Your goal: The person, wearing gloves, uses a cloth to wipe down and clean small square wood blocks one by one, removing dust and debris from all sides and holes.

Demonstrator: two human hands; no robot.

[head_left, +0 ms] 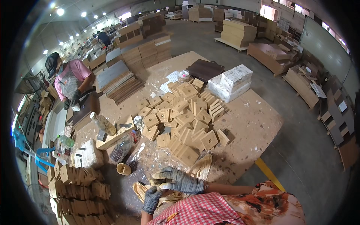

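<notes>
Close to my body, at the near edge of the table, my two hands in grey knitted gloves meet. My right hand (182,181) reaches in from the right with its fingers bent and thumb pointing left. Below and left of it, my left hand (151,199) is closed, its fingertips up against the right thumb. Between them is a small tan piece (156,182), mostly covered by the fingers, so its kind is unclear. A crumpled yellowish cloth (140,192) lies beneath the hands. Just beyond them is a large heap of square wooden blocks (185,118) with round holes.
Stacked wooden blocks (77,195) stand at the near left. A short tan cup (123,169), a plastic bottle of dark contents (122,148) and a cloudy bottle (103,124) are left of the heap. White wrapped blocks (230,83) sit beyond. A co-worker (71,80) stands far left.
</notes>
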